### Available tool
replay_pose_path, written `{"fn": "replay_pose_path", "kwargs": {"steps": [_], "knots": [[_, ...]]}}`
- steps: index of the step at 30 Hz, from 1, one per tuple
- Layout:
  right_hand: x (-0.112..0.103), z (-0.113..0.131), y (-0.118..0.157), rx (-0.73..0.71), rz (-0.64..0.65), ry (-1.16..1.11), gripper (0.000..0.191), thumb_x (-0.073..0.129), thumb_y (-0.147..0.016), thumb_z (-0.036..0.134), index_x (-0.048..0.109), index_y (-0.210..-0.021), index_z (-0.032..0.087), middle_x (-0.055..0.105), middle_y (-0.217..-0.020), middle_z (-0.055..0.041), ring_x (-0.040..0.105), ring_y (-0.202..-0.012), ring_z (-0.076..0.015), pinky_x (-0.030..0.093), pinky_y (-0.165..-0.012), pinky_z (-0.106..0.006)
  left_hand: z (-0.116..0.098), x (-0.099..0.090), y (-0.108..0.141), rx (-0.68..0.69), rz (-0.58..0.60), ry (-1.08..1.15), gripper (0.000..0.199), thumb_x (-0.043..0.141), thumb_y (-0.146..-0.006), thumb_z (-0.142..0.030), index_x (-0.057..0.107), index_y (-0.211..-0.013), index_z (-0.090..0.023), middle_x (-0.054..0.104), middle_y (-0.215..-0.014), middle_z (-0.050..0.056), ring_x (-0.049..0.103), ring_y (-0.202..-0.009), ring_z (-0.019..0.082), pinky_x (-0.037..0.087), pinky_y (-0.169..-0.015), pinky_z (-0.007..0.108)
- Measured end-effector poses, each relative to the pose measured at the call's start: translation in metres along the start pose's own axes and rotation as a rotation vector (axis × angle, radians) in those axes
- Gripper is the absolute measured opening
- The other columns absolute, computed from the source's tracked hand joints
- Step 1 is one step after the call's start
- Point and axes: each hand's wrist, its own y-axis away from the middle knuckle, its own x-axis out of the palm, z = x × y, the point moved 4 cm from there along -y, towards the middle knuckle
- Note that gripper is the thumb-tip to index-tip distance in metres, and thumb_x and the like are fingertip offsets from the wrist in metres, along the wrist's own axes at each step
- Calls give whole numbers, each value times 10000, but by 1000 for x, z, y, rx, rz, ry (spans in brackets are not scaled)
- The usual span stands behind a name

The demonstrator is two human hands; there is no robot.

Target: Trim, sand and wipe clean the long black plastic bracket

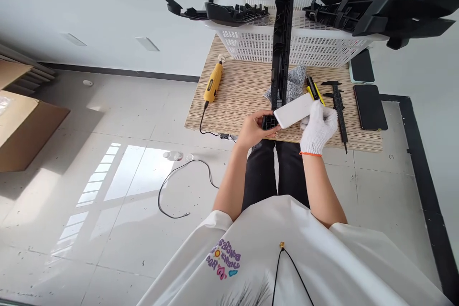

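My bare left hand grips the near end of a long black plastic part that stands up across the wooden table toward the basket. My right hand, in a white knit glove, holds a white rectangular block pressed against the near end of the black part. Both hands hover at the table's near edge, above my lap.
A white slotted basket with several black plastic parts stands at the table's back. A yellow rotary tool, grey cloth, yellow-black knife, black caliper and two phones lie on the table. Cardboard boxes stand left.
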Motion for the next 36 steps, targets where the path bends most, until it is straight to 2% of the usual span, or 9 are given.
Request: {"fn": "replay_pose_path", "kwargs": {"steps": [5, 9, 12, 14, 17, 20, 26, 33, 36], "knots": [[6, -1, 2, -20, 134, 101, 256, 678, -827, 452, 641, -814, 199, 613, -601, 28, 593, -475, -115, 500, -400, -223, -3, -1, 0, 113, -9, -62, 509, 921, -537, -337, 745, -977, -151, 762, -890, 49, 722, -831, 225, 609, -697, 308], [0, -3, 4, -16, -16, 38, 296, 611, -877, 489, 605, -791, 206, 589, -608, 26, 599, -488, -118, 493, -400, -224, 0, -1, -1, 38, 9, -35, 543, 892, -587, -362, 728, -1056, -143, 746, -823, 35, 718, -711, 205, 617, -642, 333], [6, -5, 6, -76, 139, 102, 290, 693, -829, 488, 647, -832, 201, 655, -728, -10, 642, -584, -128, 537, -462, -235, -1, -2, -2, 128, 6, -55, 501, 906, -545, -303, 746, -991, -141, 755, -894, 49, 720, -818, 220, 613, -711, 321], [7, -9, 2, -34, 210, 90, 311, 686, -834, 506, 658, -845, 197, 632, -709, -9, 612, -553, -119, 514, -437, -228, 1, -4, -2, 128, -25, -74, 510, 913, -527, -271, 749, -994, -147, 750, -876, 42, 706, -794, 202, 613, -694, 307], [4, -16, -9, 47, 205, -54, 348, 608, -889, 529, 646, -1051, 224, 593, -726, 12, 504, -459, -76, 413, -363, -191, 6, -2, -1, 8, -11, -3, 579, 919, -534, -280, 729, -1067, -161, 717, -810, 15, 682, -670, 165, 635, -627, 321], [1, -17, -17, 7, 316, -105, 433, 564, -916, 530, 573, -1291, 312, 638, -915, -13, 527, -521, -68, 427, -402, -180, 7, 1, 1, -48, 29, 65, 576, 918, -554, -295, 718, -1078, -164, 696, -795, 5, 675, -636, 152, 657, -641, 347], [-5, -19, -19, 51, 519, -108, 200, 587, -874, 410, 702, -974, 281, 647, -901, -1, 550, -592, -87, 460, -464, -205, 4, -4, 1, 10, -41, -34, 590, 938, -520, -279, 726, -1057, -161, 720, -837, 29, 704, -743, 195, 646, -631, 323], [1, -10, -15, 223, 582, -206, 395, 702, -749, 273, 643, -1139, 298, 601, -798, 38, 537, -620, -87, 448, -516, -222, -2, 3, 6, -89, -1, 33, 548, 895, -641, -412, 695, -1099, -185, 721, -800, 15, 719, -635, 184, 675, -655, 377], [0, -12, -16, 220, 559, -195, 288, 707, -753, 256, 639, -1032, 278, 553, -741, 51, 448, -550, -65, 379, -473, -214, -4, 4, 7, -95, -4, 24, 592, 900, -629, -441, 692, -1118, -182, 733, -824, 28, 728, -674, 193, 679, -668, 381]]}}
